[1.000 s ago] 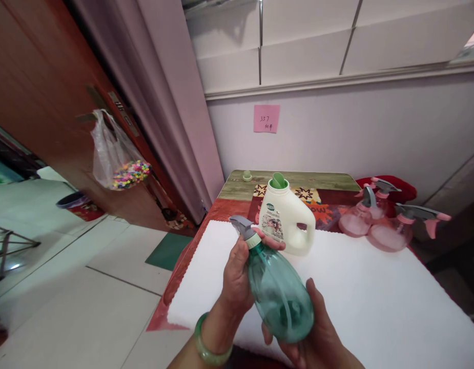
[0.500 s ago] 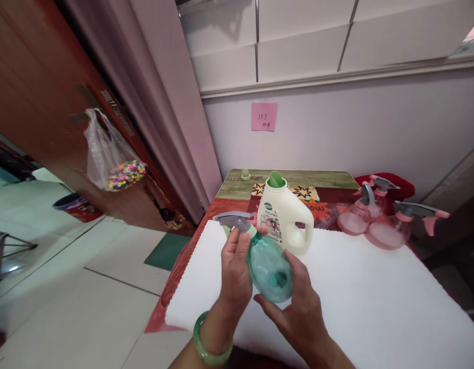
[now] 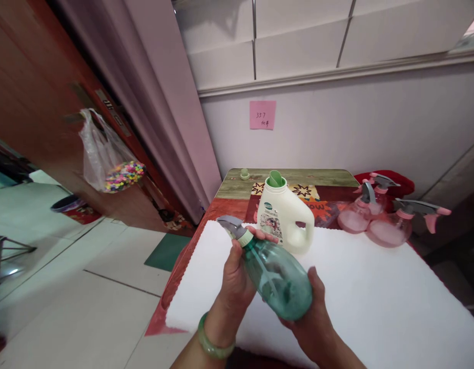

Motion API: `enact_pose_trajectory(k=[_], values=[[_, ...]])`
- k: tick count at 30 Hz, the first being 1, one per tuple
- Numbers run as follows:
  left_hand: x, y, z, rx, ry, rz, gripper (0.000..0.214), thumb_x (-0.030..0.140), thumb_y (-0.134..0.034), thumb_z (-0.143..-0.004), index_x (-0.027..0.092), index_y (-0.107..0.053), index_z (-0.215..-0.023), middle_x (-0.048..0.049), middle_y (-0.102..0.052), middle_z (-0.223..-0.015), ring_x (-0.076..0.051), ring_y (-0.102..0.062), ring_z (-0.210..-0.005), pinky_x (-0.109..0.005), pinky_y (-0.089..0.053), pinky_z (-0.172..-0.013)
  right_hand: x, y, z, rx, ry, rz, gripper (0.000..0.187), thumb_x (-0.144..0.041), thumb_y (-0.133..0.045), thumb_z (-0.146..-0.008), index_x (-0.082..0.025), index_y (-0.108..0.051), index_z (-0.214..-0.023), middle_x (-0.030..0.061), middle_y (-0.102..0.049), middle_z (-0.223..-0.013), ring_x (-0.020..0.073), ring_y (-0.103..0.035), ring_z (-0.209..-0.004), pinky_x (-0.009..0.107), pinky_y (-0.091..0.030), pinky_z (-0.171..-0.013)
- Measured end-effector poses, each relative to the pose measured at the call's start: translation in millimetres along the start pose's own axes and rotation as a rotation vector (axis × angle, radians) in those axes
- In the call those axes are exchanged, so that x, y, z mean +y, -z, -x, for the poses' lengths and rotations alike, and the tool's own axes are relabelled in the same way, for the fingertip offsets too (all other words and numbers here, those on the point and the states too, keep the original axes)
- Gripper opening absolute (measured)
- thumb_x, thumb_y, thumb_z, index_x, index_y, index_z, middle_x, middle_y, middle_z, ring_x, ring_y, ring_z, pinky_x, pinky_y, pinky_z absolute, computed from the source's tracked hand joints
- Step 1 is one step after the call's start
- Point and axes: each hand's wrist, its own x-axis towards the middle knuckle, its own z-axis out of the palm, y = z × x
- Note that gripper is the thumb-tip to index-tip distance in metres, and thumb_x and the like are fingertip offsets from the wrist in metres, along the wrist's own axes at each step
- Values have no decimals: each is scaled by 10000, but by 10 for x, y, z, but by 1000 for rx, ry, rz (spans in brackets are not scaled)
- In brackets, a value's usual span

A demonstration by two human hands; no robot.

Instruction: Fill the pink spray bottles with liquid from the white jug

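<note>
A clear teal spray bottle [image 3: 279, 279] with a grey trigger head lies tilted between my hands, above the white sheet. My left hand [image 3: 239, 277], with a green bangle at its wrist, is wrapped round the bottle's neck just under the pale collar. The bottle's rounded base rests against my right hand [image 3: 313, 312], whose thumb and fingers cup it from the right and below. Inside, a dip tube shows through the plastic. Right behind stands a cream detergent jug [image 3: 294, 220] with a green spout, its cap off.
Several pink spray bottles [image 3: 390, 230] stand at the table's right side. A small green cap [image 3: 245, 173] sits on the table's wooden back edge. White sheet [image 3: 375, 297] covers the front. A plastic bag [image 3: 98, 154] of colourful bits hangs on the door handle at left.
The spray bottle has turned from showing its base toward me to lying more sideways, its base shifting right and down. My right hand has moved right with it.
</note>
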Motion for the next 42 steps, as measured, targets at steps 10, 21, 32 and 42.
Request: enact_pose_trajectory(k=[10,21,32,42], values=[[117,3,-51,150,-198,-364,222,383,-682,-908,173,-706,-977,-58,-717,-897,-216,-696,-928,-384,-512,-946,106,-120,65,167,6,18,1029,-863,-609,-720,-250,-354,-1506,154,-657,-1271,253,-718,-847,360,-616,-592],[157,57,6,33,-6,-306,350,457,-771,-816,171,-739,-1015,-93,-742,-980,-267,-706,-970,-434,-518,-958,78,-4,39,-77,142,222,877,-741,-764,-648,-217,-524,-1308,97,-679,-1112,263,-657,-906,342,-550,-751],[151,278,116,86,67,-300,350,474,-776,-805,192,-724,-1005,-43,-699,-853,-215,-684,-904,-402,-509,-977,132,26,-18,-281,-20,-13,852,-751,-824,-556,-237,-639,-1210,57,-651,-966,250,-595,-849,394,-503,-814],[152,241,177,-34,207,-577,935,585,-938,-497,281,-567,-1299,-129,-659,-1262,-353,-638,-1144,-451,-538,-915,69,104,-37,-186,53,-38,879,-689,-851,-594,-206,-582,-1277,79,-668,-1107,288,-627,-1032,401,-511,-904]])
